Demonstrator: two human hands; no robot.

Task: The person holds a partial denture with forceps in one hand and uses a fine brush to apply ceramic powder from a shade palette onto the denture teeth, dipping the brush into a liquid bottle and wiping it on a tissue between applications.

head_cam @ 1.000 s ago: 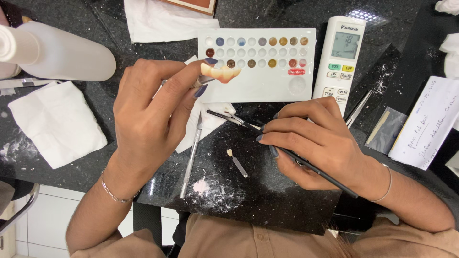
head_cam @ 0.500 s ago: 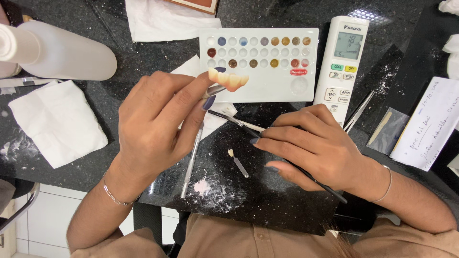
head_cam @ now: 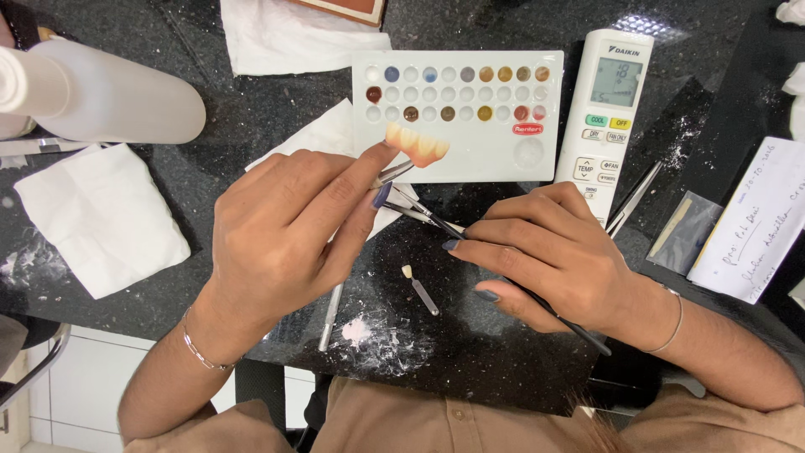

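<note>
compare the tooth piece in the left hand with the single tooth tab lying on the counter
The tooth piece is a row of several joined teeth, orange-tinged, held up in metal tweezers by the left hand over the white palette. The single tooth tab is one small tooth on a grey stick, lying flat and untouched on the black counter. Both are cream-coloured tooth shapes.
</note>
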